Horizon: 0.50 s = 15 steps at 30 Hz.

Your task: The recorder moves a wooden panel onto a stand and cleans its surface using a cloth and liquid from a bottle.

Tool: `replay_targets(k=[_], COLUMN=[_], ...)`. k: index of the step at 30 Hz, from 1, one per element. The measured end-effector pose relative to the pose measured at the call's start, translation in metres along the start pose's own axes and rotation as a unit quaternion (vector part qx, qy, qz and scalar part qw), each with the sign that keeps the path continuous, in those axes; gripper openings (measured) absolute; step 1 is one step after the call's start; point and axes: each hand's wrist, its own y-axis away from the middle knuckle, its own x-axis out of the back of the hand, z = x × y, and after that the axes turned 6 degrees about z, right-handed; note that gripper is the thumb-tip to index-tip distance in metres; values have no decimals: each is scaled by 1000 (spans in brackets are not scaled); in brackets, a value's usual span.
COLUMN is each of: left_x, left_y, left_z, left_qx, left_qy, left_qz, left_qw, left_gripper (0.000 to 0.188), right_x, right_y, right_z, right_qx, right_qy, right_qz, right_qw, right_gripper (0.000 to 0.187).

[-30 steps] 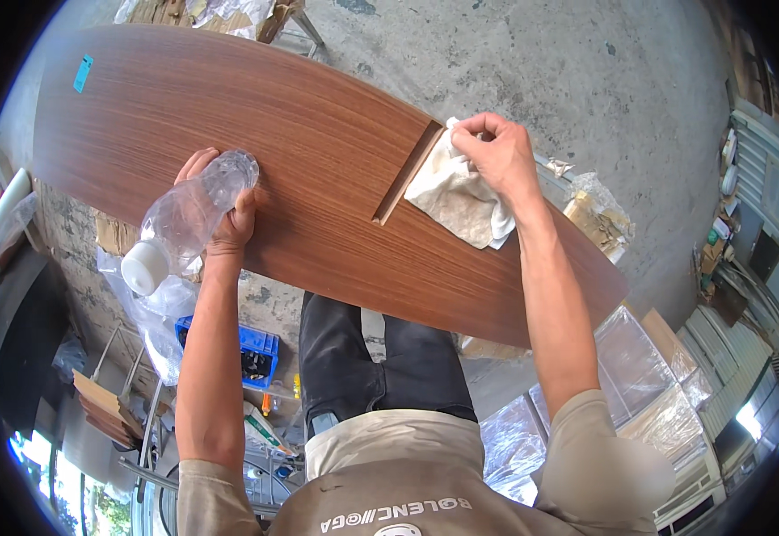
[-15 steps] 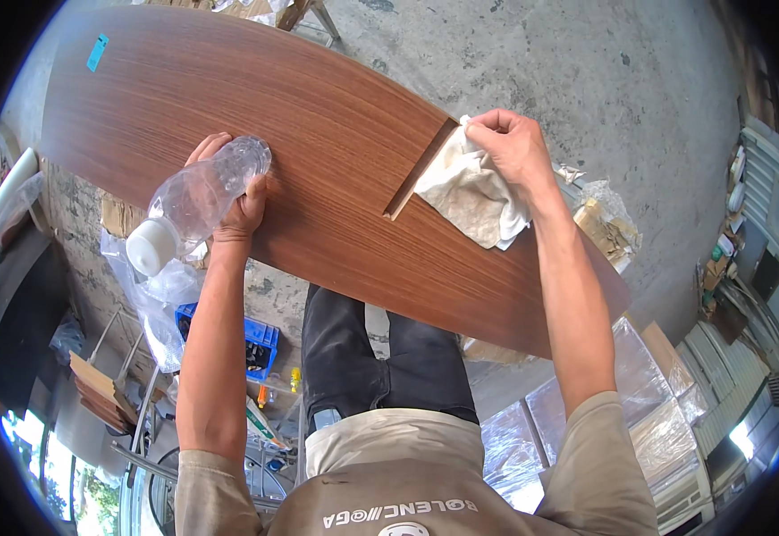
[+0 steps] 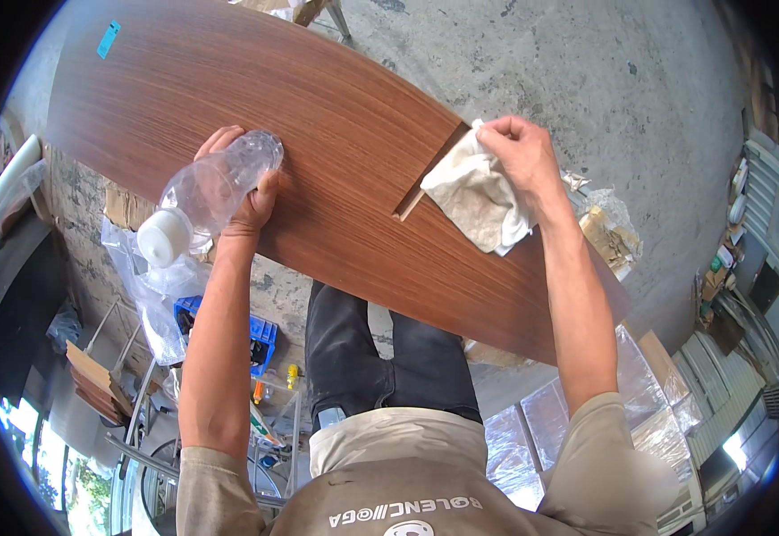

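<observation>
A long wood-grain panel (image 3: 336, 152) lies slantwise before me, with a narrow slot (image 3: 434, 165) cut in from its far edge. My left hand (image 3: 258, 204) is wrapped round a clear plastic bottle (image 3: 203, 189) over the panel. The bottle tilts, its white cap (image 3: 164, 238) toward the lower left. With thumb and fingers, my right hand (image 3: 525, 159) pinches the top corner of a stained white cloth (image 3: 474, 196). The cloth hangs crumpled over the panel just right of the slot. A small blue sticker (image 3: 109, 40) shows near the panel's far left end.
Below the panel on the left is a blue crate (image 3: 264, 342) beside clear plastic sheeting (image 3: 148, 299). Plastic-wrapped boxes (image 3: 532, 420) stand at lower right. Torn cardboard and wrap (image 3: 611, 232) lie past the panel's right end, on the concrete floor (image 3: 568, 62).
The whole view has shifted slightly, the panel and both hands appearing a little further right. My grip on the bottle and the pinch on the cloth look the same.
</observation>
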Motion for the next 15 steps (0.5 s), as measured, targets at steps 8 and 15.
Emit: replay_targets(k=[8, 15], left_x=[-1, -1], left_y=[-2, 2], left_z=[-8, -8], left_qx=[-9, 4], left_qy=[26, 22], left_qz=[26, 8], left_qw=[999, 1000], left_gripper=[77, 75], right_x=[-9, 28], right_y=[-4, 3], right_z=[5, 26], right_qx=[30, 10], right_qy=[-26, 63], right_qz=[20, 14], right_qw=[999, 998], right_gripper=[19, 24])
